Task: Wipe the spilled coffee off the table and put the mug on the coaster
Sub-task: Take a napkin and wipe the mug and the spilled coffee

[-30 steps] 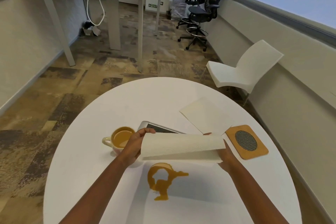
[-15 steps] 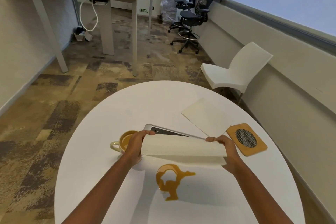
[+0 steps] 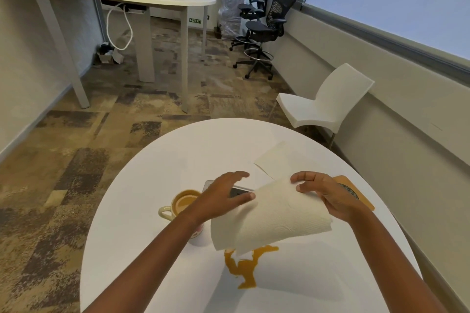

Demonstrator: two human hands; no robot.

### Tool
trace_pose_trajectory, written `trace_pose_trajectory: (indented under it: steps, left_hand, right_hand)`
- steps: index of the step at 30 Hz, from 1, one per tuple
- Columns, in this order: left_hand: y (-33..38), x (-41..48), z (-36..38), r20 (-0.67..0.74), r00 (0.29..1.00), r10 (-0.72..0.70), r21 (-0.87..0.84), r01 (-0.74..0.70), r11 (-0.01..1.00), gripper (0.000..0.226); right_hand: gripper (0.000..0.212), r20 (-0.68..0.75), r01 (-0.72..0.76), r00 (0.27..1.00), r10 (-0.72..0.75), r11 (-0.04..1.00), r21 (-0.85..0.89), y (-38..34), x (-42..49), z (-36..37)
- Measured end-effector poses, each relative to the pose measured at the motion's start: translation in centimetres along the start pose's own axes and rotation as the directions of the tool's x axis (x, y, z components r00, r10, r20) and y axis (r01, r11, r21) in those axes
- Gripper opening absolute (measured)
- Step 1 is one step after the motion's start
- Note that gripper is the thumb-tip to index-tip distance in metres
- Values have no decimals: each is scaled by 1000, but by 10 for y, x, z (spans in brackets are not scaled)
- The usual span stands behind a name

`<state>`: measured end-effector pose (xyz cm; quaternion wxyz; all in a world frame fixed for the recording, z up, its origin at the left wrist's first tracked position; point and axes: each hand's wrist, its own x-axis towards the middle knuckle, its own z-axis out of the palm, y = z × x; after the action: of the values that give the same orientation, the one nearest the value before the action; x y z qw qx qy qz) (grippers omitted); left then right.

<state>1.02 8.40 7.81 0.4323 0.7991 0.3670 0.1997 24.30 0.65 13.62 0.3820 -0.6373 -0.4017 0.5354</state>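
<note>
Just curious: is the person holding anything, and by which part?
A folded paper towel, pinched at its upper edge by the right hand; the left hand touches its left corner.

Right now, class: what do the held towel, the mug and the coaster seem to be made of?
Towel: soft paper, matte; embossed quilting and limp folds.
Mug: probably glazed ceramic; smooth cream sheen, thick handle.
Coaster: likely wood or cork, tan and matte; dark mesh-like centre.
</note>
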Motion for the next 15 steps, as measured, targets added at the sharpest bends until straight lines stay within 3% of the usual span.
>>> trace_pose_trajectory:
  steps: [4,8,10,11,13,15]
  left_hand:
    - [11,10,8,213,977,-21,-78,38,996,54]
    - [9,12,12,178,984,-28,-219,67,973,25]
    - [4,10,13,115,992,-54,-310,87,947,5]
    - [1,9,14,75,995,-72,-347,94,933,11]
    - [-5,6,15,3,991,-130,-441,119,890,18]
    - [-9,3,17,-69,977,-202,-567,128,814,15]
  right_hand:
    - [25,68,20,998,-16,998,-56,-11,2,6]
    - [20,-17,44,999,-44,998,-42,-17,9,13]
    - [13,-69,54,997,-46,990,130,-12,11,15]
    - [18,-60,58,997,-44,963,264,-7,12,18]
    - [35,-21,63,998,-62,838,541,7,14,25]
    - [50,-10,49,998,-58,723,689,21,17,36]
